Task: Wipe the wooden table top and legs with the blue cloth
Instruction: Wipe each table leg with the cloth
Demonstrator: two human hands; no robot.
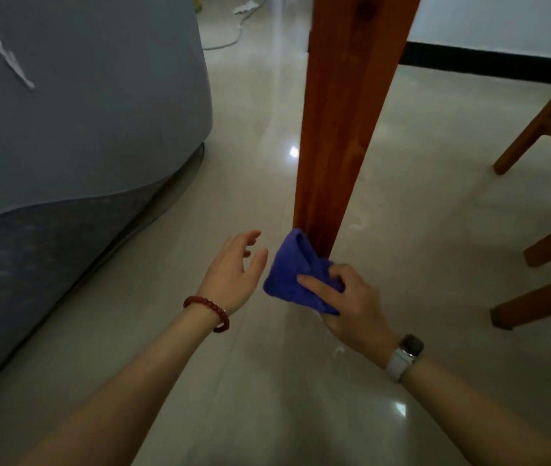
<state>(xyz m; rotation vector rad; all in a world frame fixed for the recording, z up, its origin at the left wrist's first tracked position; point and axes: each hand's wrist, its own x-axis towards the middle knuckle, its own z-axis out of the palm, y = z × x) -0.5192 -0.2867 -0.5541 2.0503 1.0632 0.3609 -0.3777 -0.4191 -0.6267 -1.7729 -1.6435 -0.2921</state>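
Note:
A reddish wooden table leg point(341, 129) runs from the top of the view down to the pale tiled floor. The blue cloth point(289, 274) is wrapped against the foot of that leg. My right hand point(351, 297), with a white-strapped watch on the wrist, grips the cloth from the right and presses it to the leg. My left hand point(234, 270), with a red bead bracelet on the wrist, hovers just left of the cloth with fingers spread, holding nothing. The table top is out of view.
A grey covered sofa point(76, 136) fills the left side, close to the leg. Wooden chair legs point(549, 136) stand on the right. A white cable point(234, 35) lies on the floor at the back. A dark skirting board point(489, 62) runs along the far wall.

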